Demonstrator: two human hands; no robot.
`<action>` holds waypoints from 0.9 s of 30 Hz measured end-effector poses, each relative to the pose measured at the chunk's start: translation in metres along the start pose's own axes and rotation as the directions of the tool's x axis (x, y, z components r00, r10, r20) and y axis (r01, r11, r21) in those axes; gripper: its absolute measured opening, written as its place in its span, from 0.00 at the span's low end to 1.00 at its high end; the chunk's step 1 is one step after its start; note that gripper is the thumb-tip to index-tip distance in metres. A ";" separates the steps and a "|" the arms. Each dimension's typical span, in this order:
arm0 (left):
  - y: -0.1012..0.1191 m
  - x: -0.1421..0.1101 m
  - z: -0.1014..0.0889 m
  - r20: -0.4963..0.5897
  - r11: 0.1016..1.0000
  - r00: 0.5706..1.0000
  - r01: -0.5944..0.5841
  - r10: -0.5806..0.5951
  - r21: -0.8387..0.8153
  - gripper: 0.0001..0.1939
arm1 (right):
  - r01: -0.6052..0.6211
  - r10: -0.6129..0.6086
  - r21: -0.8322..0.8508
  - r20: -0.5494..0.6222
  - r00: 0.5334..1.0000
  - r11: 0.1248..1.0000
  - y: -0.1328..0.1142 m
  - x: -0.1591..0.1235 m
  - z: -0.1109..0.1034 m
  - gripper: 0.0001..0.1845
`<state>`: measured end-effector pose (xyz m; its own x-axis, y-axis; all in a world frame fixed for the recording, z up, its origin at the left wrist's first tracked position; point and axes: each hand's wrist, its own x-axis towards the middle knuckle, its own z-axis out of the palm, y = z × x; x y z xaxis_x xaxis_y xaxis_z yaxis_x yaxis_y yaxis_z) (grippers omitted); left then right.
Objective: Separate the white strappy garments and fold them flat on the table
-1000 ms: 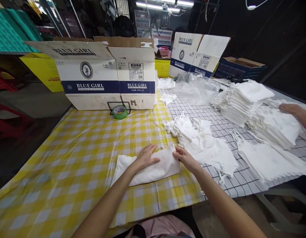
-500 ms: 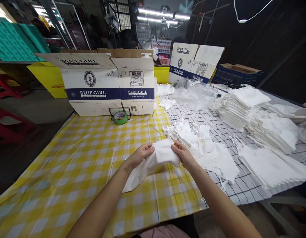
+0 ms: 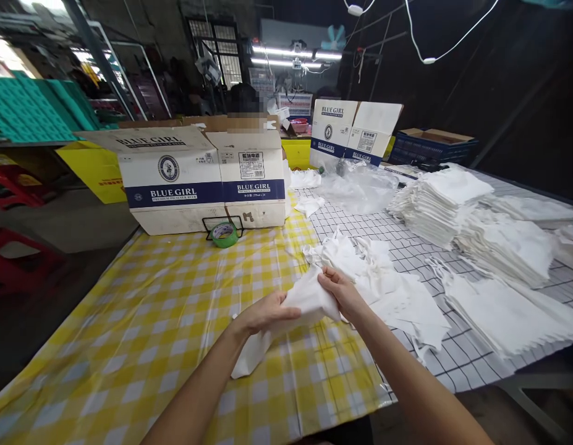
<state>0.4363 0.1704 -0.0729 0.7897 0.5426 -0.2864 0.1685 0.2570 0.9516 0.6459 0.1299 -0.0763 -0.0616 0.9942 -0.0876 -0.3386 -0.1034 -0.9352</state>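
Note:
A folded white garment (image 3: 309, 296) is held up a little over the yellow checked tablecloth, its lower left end hanging toward the cloth. My left hand (image 3: 270, 312) grips it near the middle, thumb lying on top and fingers hidden underneath. At the upper right corner my right hand (image 3: 339, 287) pinches the fabric between thumb and fingers. Just beyond my right hand lies a loose heap of white strappy garments (image 3: 379, 272), partly behind that hand. The garment's exact cut cannot be made out while it is folded.
A Blue Girl beer carton (image 3: 207, 191) stands at the back left, with a green tape roll (image 3: 224, 235) in front. Stacked white garments (image 3: 444, 204) and a flat pile (image 3: 509, 309) cover the right side. Clear plastic bags (image 3: 355, 185) lie near a second carton (image 3: 355, 133).
The white garment, first flat on the tablecloth under my spread left hand, has been lifted and bent between both hands. The other person's hand at far right has left the view.

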 end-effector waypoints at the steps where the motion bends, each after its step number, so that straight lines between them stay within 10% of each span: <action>1: 0.000 -0.001 -0.001 0.004 0.999 0.999 0.035 -0.035 0.016 0.20 | 0.005 -0.005 -0.010 -0.002 1.000 1.000 0.000 0.001 0.000 0.17; 11: 0.013 0.003 0.010 -0.029 0.923 0.990 0.117 -0.137 -0.366 0.24 | -0.048 0.049 0.040 -0.030 0.998 0.998 0.002 0.016 -0.006 0.17; 19: 0.015 0.008 0.013 0.007 0.936 0.988 0.149 -0.155 -0.320 0.22 | -0.354 0.331 0.064 0.230 0.915 0.933 0.003 0.009 -0.019 0.20; 27: 0.013 0.019 0.015 0.044 0.966 0.991 0.134 -0.127 -0.222 0.23 | -0.201 0.195 0.181 0.051 0.979 0.963 0.006 0.009 -0.028 0.19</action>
<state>0.4623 0.1714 -0.0644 0.7872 0.4697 -0.3997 0.1372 0.4984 0.8560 0.6697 0.1386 -0.0919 -0.1743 0.9522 -0.2507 -0.4831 -0.3046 -0.8209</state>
